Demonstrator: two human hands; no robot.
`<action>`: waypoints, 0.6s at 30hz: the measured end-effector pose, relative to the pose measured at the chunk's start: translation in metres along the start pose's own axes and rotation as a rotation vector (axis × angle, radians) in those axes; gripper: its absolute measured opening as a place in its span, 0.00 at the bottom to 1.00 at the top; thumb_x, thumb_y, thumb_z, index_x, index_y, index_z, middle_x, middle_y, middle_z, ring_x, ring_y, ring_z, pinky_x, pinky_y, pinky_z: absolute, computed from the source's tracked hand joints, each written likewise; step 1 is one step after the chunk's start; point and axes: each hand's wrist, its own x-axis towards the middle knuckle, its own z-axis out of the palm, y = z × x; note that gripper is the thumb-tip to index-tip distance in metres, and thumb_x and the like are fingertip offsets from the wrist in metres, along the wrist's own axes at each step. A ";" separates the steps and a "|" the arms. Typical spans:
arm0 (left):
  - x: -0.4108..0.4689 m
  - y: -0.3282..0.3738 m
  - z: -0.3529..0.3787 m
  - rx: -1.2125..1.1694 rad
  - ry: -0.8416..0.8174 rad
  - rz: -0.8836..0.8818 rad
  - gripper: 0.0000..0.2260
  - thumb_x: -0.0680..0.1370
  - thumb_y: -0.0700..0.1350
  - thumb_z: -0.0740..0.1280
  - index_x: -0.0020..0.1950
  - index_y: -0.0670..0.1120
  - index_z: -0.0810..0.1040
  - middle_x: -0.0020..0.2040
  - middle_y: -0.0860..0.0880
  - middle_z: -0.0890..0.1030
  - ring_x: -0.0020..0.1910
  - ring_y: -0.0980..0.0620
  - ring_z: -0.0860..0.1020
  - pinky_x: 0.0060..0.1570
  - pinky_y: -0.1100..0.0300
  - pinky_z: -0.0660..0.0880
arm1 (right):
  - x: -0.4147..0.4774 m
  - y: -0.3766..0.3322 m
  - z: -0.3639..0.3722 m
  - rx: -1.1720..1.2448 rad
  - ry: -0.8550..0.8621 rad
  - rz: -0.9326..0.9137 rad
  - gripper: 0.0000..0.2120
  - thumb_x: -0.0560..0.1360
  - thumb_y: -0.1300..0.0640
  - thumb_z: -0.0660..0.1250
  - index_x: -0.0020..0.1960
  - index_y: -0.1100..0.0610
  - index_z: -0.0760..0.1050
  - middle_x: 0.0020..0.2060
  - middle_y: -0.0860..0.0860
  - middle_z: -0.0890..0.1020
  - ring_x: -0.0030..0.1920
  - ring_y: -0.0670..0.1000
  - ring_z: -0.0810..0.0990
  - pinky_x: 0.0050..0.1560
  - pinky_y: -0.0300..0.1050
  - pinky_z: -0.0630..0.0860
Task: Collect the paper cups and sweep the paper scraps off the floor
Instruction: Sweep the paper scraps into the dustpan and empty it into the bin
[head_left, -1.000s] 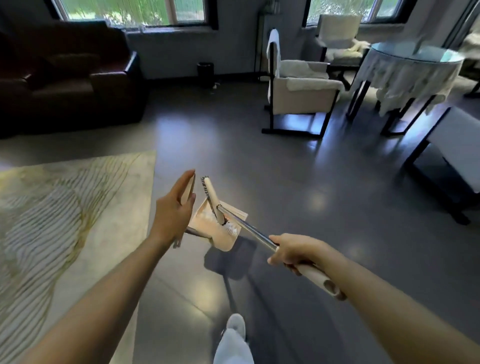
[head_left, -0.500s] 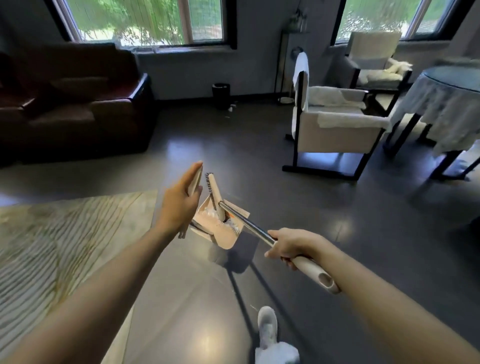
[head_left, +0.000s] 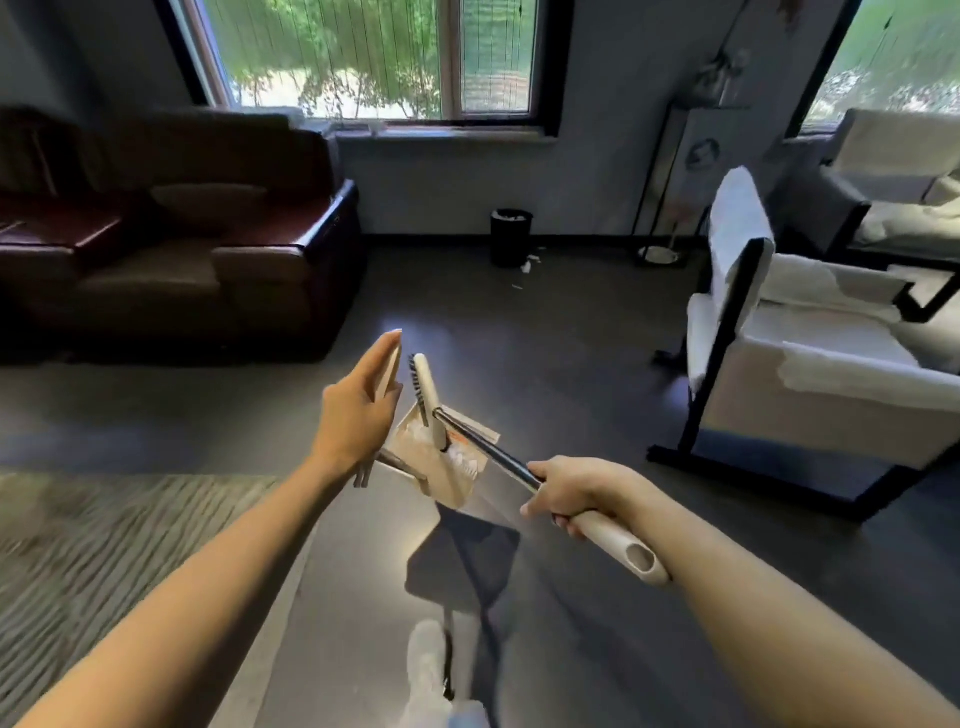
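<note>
My left hand (head_left: 353, 415) holds the beige handle of a dustpan (head_left: 441, 467), which hangs tilted above the dark floor with white paper scraps inside. My right hand (head_left: 571, 493) grips the broom handle (head_left: 618, 543). The broom head (head_left: 428, 395) rests inside the dustpan, bristles facing left. Far ahead a small black bin (head_left: 511, 236) stands by the wall, with a few white paper scraps (head_left: 527, 265) on the floor beside it. No paper cup shows clearly.
A dark brown sofa (head_left: 171, 260) fills the left. A white armchair with a black frame (head_left: 795, 364) stands at the right, and another is behind it. A patterned rug (head_left: 104, 545) lies at the lower left. My white shoe (head_left: 426, 670) is below.
The view has advanced and lifted toward the window wall, so the bin and sofa look nearer. Both hands keep the same hold on dustpan and broom.
</note>
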 end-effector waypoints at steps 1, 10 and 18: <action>0.033 -0.018 0.007 -0.007 -0.006 0.014 0.25 0.77 0.34 0.66 0.73 0.46 0.68 0.65 0.49 0.75 0.50 0.57 0.76 0.44 0.84 0.64 | 0.030 -0.014 -0.016 0.012 -0.001 0.005 0.14 0.77 0.57 0.65 0.62 0.52 0.70 0.31 0.53 0.74 0.22 0.47 0.73 0.23 0.37 0.72; 0.335 -0.146 0.050 -0.059 -0.063 0.076 0.24 0.78 0.36 0.66 0.73 0.47 0.67 0.64 0.58 0.71 0.60 0.59 0.72 0.52 0.81 0.65 | 0.244 -0.149 -0.188 0.110 0.020 0.001 0.15 0.78 0.58 0.64 0.64 0.53 0.70 0.30 0.52 0.74 0.21 0.46 0.72 0.21 0.36 0.71; 0.605 -0.260 0.141 -0.252 -0.094 0.033 0.32 0.75 0.32 0.64 0.67 0.66 0.68 0.67 0.59 0.73 0.67 0.59 0.70 0.69 0.52 0.67 | 0.465 -0.223 -0.365 0.056 0.073 -0.028 0.14 0.77 0.56 0.65 0.62 0.53 0.69 0.28 0.51 0.75 0.23 0.47 0.73 0.23 0.38 0.72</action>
